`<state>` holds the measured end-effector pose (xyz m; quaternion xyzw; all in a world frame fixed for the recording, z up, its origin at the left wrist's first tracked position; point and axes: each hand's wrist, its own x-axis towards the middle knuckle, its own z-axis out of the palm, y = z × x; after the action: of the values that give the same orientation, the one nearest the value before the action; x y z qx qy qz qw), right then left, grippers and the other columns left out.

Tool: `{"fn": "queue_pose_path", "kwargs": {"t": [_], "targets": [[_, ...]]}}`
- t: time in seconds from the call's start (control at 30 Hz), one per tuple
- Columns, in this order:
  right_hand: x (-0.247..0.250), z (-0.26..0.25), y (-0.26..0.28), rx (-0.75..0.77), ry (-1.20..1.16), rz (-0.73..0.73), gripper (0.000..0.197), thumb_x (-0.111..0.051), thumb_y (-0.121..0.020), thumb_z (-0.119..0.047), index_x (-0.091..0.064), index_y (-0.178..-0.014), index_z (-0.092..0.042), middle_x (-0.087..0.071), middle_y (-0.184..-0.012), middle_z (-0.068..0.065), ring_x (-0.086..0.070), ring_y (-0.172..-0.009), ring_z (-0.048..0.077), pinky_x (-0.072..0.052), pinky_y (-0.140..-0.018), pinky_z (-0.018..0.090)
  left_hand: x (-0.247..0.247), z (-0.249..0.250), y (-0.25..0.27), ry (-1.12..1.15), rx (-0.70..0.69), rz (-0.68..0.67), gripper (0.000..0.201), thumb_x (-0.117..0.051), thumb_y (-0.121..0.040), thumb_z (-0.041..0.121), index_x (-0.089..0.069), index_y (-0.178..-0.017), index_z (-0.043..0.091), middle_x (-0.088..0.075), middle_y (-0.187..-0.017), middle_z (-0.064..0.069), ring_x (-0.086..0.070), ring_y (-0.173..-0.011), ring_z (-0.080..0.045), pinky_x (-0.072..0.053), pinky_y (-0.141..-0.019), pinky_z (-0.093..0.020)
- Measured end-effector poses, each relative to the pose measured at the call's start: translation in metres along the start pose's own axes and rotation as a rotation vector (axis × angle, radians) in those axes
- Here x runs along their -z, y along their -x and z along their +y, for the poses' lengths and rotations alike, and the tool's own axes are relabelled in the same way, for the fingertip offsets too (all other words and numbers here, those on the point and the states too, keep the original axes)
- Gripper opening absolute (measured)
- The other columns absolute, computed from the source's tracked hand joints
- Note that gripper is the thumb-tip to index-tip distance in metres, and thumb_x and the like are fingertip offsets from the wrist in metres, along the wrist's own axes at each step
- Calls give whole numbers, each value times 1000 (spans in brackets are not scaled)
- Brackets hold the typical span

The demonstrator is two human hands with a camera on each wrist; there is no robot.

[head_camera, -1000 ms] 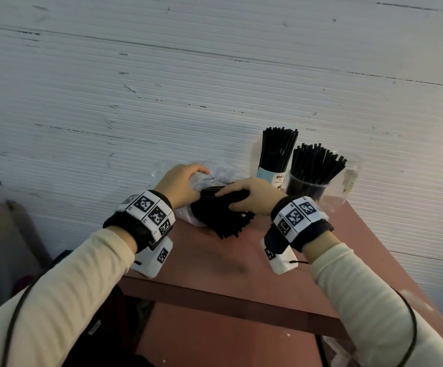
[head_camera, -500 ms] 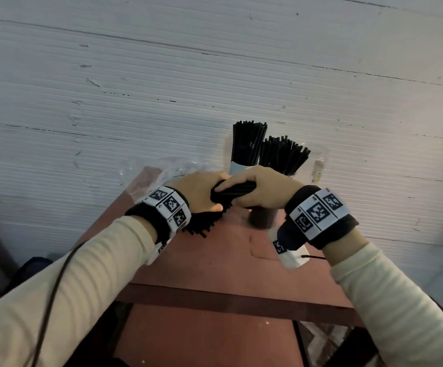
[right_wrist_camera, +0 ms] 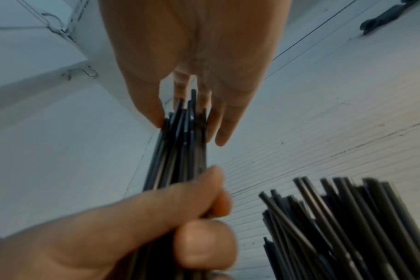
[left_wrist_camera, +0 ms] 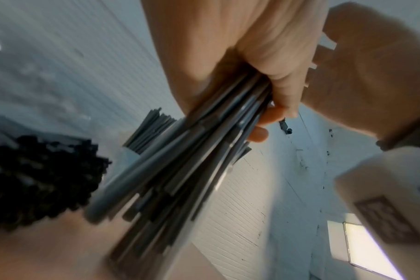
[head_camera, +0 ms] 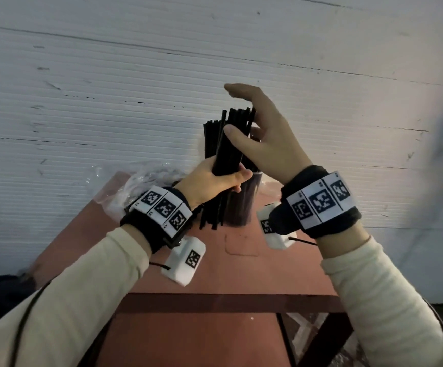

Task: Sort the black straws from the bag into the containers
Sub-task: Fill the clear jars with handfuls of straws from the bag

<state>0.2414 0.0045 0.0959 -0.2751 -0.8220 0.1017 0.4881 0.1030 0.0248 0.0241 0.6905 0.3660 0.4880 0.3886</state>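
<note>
My left hand (head_camera: pixel 223 178) grips a thick bundle of black straws (head_camera: pixel 231 149) round its middle and holds it upright above the table. My right hand (head_camera: pixel 237 112) is at the bundle's top, fingers straight, thumb laid against the straws. The right wrist view shows the straw tips (right_wrist_camera: pixel 185 117) between that thumb and the straight fingers, with the left hand (right_wrist_camera: pixel 170 223) clamped lower down. Behind the bundle stand two containers of straws: one (head_camera: pixel 209 139) to the left, and a dark cup (head_camera: pixel 244 207) mostly hidden. The clear bag (head_camera: pixel 135 186) lies at the table's back left.
The red-brown table (head_camera: pixel 215 266) ends against a white ribbed wall (head_camera: pixel 109 102). The left wrist view shows a heap of straw ends (left_wrist_camera: pixel 36 180) in the bag. Filled container straws (right_wrist_camera: pixel 348 227) stand close on the right.
The bundle lay sideways, low by the bag, with both hands round it. Now it is raised upright in the left hand. The right hand has let go and moved to its top.
</note>
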Motion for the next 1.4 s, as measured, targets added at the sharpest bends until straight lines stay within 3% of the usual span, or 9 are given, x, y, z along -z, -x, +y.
{"fn": "queue_pose_path", "kwargs": {"t": [0.13, 0.23, 0.47, 0.73, 0.93, 1.03, 1.17, 1.27, 1.4], "targets": [[-17, 15, 12, -44, 167, -161, 41, -50, -89, -7, -56, -128, -15, -57, -126, -5, -48, -114, -1, -38, -98, 14, -13, -27, 6, 82, 152, -53, 32, -79, -77, 13, -66, -100, -5, -71, -95, -15, -69, -91, -23, -52, -96, -40], [-25, 25, 22, -72, 223, -225, 35, -55, -92, -15, -59, -126, -16, -58, -127, -2, -50, -118, 5, -36, -101, 18, -15, -43, 9, 89, 247, -48, 29, -80, -74, 6, -68, -99, 0, -70, -105, -18, -66, -105, -27, -47, -103, -44], [-30, 34, 25, -59, 237, -208, 34, -64, -89, -25, -60, -122, -16, -58, -122, 0, -53, -114, 9, -38, -101, 19, -20, -40, 12, 96, 298, -140, 29, -77, -74, -5, -64, -100, -3, -69, -95, -14, -67, -97, -23, -50, -98, -35], [-19, 34, 33, -36, 196, -80, 46, -72, -83, -23, -57, -126, -15, -56, -122, -2, -50, -114, 5, -32, -97, 5, -24, -43, 17, -114, 296, -291, 43, -72, -71, 56, -73, -82, 14, -74, -89, -2, -68, -99, -18, -43, -106, -41], [9, 23, 34, -259, -55, 48, 76, -82, -71, -41, -42, -133, -26, -51, -123, -4, -59, -99, 7, -53, -83, 24, -19, -16, 22, 62, 174, -239, 18, -61, -93, 15, -58, -75, 10, -62, -71, -2, -66, -86, -26, -55, -86, -27], [16, 23, 35, -286, 4, -195, 62, -79, -67, -53, -58, -117, -24, -56, -109, 1, -55, -89, 0, -46, -75, 16, -12, -1, 24, -51, 121, -418, 15, -60, -93, 13, -59, -79, 8, -65, -78, -6, -70, -88, -24, -55, -86, -29], [4, 24, 40, -323, -102, -479, 31, -79, -77, -28, -69, -104, -14, -69, -94, -1, -66, -89, 5, -51, -78, 19, -14, -2, 25, -146, 115, -578, 12, -64, -91, 12, -64, -81, 6, -67, -79, -10, -71, -87, -25, -56, -89, -40], [2, 26, 38, -271, -81, -440, 17, -75, -83, -18, -70, -88, -3, -69, -83, 11, -68, -79, 20, -57, -72, 36, -15, -9, 24, -92, 113, -542, 18, -68, -89, 19, -65, -97, 3, -68, -85, -11, -68, -85, -19, -55, -87, -33], [23, 30, 20, -273, -148, -235, 8, -71, -84, -6, -66, -79, -2, -62, -65, -9, -59, -60, -1, -43, -54, 10, -19, -14, 15, 48, 68, -334, 53, -82, -73, 33, -55, -116, 16, -70, -97, -6, -68, -92, -18, -55, -87, -41]]}}
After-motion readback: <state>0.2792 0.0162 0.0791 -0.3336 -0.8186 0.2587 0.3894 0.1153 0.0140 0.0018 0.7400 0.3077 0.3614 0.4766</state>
